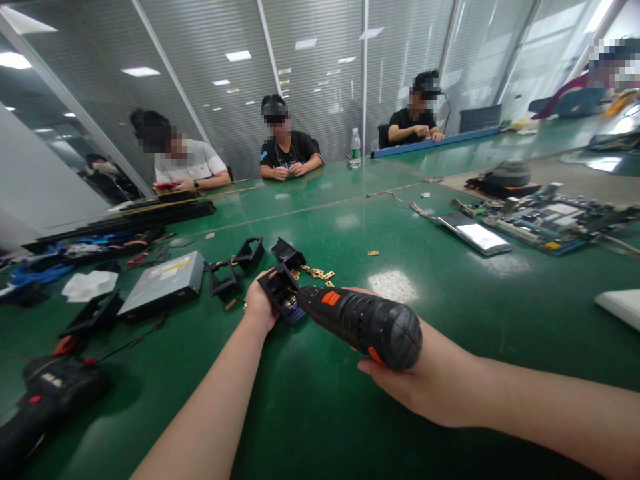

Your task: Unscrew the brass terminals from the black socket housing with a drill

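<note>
My left hand [261, 305] is closed around the side of a black plastic housing [281, 288], whose open face is tilted up toward me. Inside it I make out small metal and bluish parts, too fine to name. My right hand [410, 373] grips a black cordless screwdriver [357, 323] with orange buttons. Its nose points left into the housing; whether the bit touches a screw is hidden. Just beyond lie small brass plates [320, 273] in a loose pile. More black plastic frames [249, 253] stand behind my left hand.
On the left are a silver optical drive [165, 283], a second power tool [55, 387] and crumpled white tissue [90, 285]. A phone [473, 232] and circuit boards [560, 213] lie to the right. Across the green table [330, 207] sit several people, near a water bottle [355, 148].
</note>
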### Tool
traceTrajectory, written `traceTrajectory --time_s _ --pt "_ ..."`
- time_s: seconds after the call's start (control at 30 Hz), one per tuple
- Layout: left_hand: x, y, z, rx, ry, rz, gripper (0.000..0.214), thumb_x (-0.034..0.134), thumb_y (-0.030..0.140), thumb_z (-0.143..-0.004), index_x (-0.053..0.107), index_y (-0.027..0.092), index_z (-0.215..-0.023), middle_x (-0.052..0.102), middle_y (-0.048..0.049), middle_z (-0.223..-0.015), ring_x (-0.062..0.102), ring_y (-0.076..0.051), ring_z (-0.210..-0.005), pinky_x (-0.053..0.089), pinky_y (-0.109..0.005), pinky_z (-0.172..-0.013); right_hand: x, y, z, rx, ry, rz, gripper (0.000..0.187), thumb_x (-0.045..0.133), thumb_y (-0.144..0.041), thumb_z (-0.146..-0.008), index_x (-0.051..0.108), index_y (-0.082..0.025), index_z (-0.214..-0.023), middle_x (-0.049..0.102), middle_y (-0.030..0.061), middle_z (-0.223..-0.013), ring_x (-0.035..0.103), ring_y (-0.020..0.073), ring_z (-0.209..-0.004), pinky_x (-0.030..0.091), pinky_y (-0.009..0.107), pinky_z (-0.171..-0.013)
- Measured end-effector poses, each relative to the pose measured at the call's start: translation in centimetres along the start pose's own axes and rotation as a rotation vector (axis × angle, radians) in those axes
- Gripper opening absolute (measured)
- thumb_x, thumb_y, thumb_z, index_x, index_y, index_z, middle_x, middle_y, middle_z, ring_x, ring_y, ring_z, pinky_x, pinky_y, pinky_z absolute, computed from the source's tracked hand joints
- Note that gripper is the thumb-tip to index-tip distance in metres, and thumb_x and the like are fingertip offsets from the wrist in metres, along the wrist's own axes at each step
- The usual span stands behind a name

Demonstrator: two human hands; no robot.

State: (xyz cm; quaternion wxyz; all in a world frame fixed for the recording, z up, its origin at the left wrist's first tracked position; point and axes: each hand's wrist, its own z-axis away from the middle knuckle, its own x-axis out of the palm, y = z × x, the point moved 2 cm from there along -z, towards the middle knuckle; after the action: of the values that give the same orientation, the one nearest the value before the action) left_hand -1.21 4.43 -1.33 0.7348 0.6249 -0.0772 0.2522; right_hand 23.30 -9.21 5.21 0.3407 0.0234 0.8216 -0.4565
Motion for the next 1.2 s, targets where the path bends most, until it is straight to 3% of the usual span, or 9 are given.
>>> traceTrajectory --time_s 0.27,0.43,0.53,0.63,0.77,0.87,1.07,1.2 --pt "0.02 0.00 0.05 -0.029 -0.004 0.013 0.013 0.055 0.029 -0.071 0.060 0.019 -0.077 0.061 -0.0015 -0.062 0.061 -0.020 -0.055 0.050 -0.034 -0.057 -0.25 -0.03 -0.28 -0.028 -0.008 0.028 0.068 0.055 -0.006 -0.078 0.038 -0.025 -0.140 0.045 0.0066 -0.146 0.044 0.0254 -0.135 0.035 0.043 -0.115" --pt "0.08 -0.03 0.14 -0.057 -0.005 0.002 0.015 0.055 0.032 -0.071 0.061 0.018 -0.075 0.061 -0.0022 -0.061 0.060 -0.021 -0.054 0.049 -0.034 -0.054 -0.08 -0.40 -0.17 -0.028 -0.004 -0.016 0.075 0.055 -0.002 -0.074 0.036 -0.026 -0.143 0.045 0.0074 -0.147 0.048 0.0259 -0.132 0.039 0.041 -0.112" --pt "0.03 -0.05 0.19 -0.063 -0.013 -0.006 0.016 0.056 0.033 -0.071 0.061 0.018 -0.076 0.061 -0.0023 -0.061 0.060 -0.021 -0.053 0.048 -0.034 -0.052 -0.11 -0.52 -0.09 0.000 -0.019 -0.079 0.075 0.057 -0.002 -0.072 0.037 -0.025 -0.141 0.050 0.0075 -0.142 0.056 0.0237 -0.123 0.044 0.037 -0.107" --pt "-0.07 -0.06 0.14 -0.045 -0.011 -0.002 0.016 0.056 0.032 -0.071 0.060 0.018 -0.077 0.061 -0.0016 -0.061 0.060 -0.021 -0.053 0.049 -0.033 -0.053 -0.29 -0.51 -0.02 0.066 -0.066 -0.164 0.077 0.060 -0.006 -0.073 0.032 -0.021 -0.143 0.062 0.0087 -0.123 0.065 0.0224 -0.103 0.054 0.036 -0.093" --pt "-0.17 -0.16 0.00 -0.062 -0.028 -0.007 0.019 0.054 0.035 -0.072 0.061 0.018 -0.077 0.061 -0.0029 -0.062 0.061 -0.022 -0.055 0.049 -0.034 -0.055 -0.67 -0.57 -0.01 0.163 -0.087 -0.207 0.044 0.065 -0.010 -0.073 0.055 -0.021 -0.114 0.065 0.0049 -0.109 0.065 0.0195 -0.090 0.055 0.032 -0.081" --pt "-0.14 -0.11 0.02 -0.058 -0.041 -0.015 0.019 0.053 0.034 -0.073 0.061 0.018 -0.076 0.061 -0.0032 -0.061 0.061 -0.022 -0.055 0.049 -0.035 -0.056 -0.85 -0.68 -0.24 0.217 -0.088 -0.202 0.027 0.064 -0.011 -0.075 0.057 -0.019 -0.100 0.067 0.0032 -0.096 0.064 0.0175 -0.083 0.055 0.028 -0.073" --pt "-0.13 -0.02 0.14 -0.079 -0.027 -0.012 0.019 0.053 0.034 -0.073 0.062 0.017 -0.077 0.062 -0.0037 -0.062 0.062 -0.022 -0.055 0.050 -0.036 -0.056 -0.90 -0.81 -0.73 0.254 -0.155 -0.200 0.014 0.061 -0.014 -0.077 0.061 -0.018 -0.090 0.064 0.0009 -0.081 0.058 0.0127 -0.068 0.050 0.021 -0.059" --pt "-0.23 -0.12 -0.06 -0.060 -0.032 -0.003 0.018 0.054 0.033 -0.073 0.062 0.017 -0.076 0.062 -0.0033 -0.061 0.062 -0.022 -0.054 0.050 -0.036 -0.057 -0.79 -0.41 -0.57 0.344 -0.221 -0.194 0.017 0.060 -0.014 -0.076 0.061 -0.019 -0.092 0.064 0.0015 -0.080 0.057 0.0129 -0.065 0.049 0.021 -0.055"
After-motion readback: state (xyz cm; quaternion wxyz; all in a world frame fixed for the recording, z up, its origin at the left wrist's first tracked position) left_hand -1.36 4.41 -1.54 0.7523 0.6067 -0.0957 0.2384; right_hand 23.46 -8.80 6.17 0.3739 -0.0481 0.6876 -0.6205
